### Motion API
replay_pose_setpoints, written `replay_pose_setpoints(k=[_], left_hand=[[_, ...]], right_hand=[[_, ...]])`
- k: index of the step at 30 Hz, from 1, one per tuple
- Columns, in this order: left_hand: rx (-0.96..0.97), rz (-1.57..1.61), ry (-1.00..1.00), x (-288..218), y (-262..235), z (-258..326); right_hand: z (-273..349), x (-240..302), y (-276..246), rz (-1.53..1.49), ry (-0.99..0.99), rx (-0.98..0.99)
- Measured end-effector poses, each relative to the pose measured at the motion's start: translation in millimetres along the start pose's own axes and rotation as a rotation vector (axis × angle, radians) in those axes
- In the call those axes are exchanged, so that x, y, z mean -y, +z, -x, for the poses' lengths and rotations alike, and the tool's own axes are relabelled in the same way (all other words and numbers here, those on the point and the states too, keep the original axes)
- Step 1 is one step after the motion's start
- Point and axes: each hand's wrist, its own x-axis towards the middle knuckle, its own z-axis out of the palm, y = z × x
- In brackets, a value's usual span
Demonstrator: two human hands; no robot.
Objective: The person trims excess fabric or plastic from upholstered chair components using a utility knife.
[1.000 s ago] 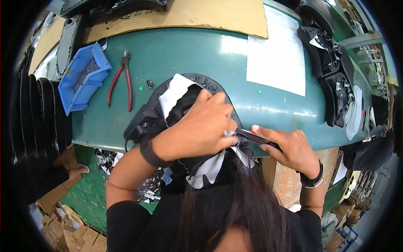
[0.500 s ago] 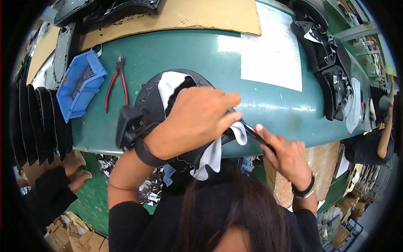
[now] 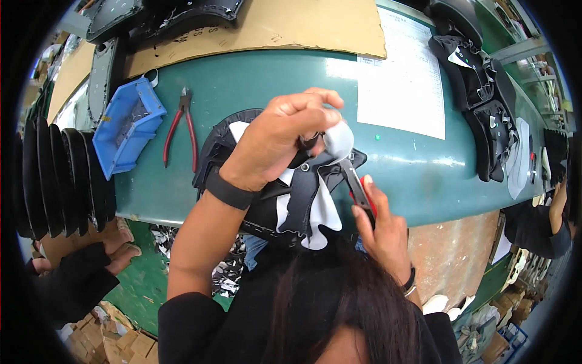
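Observation:
My left hand (image 3: 273,136) is closed on a loose flap of white-backed black fabric (image 3: 338,142), which it holds up from a black padded cover piece (image 3: 225,145). In my right hand (image 3: 386,239) is a utility knife (image 3: 359,187) with a red and black handle, its blade end against the flap's lower edge. The cover piece lies at the table's near edge, partly under my left forearm. Strips of black and white fabric (image 3: 327,209) hang from it toward me. The fingertips of my left hand partly hide the grip.
Red-handled cutting pliers (image 3: 192,130) and a blue bin (image 3: 126,159) of small pieces lie to the left. Black padded pieces (image 3: 60,182) stand at far left; more (image 3: 485,115) lie right. Paper (image 3: 400,91) and cardboard (image 3: 303,24) cover the back. Another person (image 3: 536,224) is at right.
My left hand has turned and lifted, raising the white-backed flap. My right hand has moved left and slightly down, with the knife now angled up against the fabric.

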Motion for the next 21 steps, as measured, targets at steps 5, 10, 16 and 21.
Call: replay_pose_setpoints(k=[5,10,16,21], left_hand=[[-0.021,-1.568,0.241,-6,24,16],[0.015,-1.592,0.413,21,8,16],[0.092,-1.118,0.458,23,-5,5],[0.026,-1.086,0.507,27,-5,3]], right_hand=[[-26,-4,-11,0.015,0.027,0.122],[-33,-13,-12,-0.188,0.072,0.137],[-47,-3,-24,-0.388,0.352,0.323],[-59,-3,-21,-0.265,0.265,0.385]])
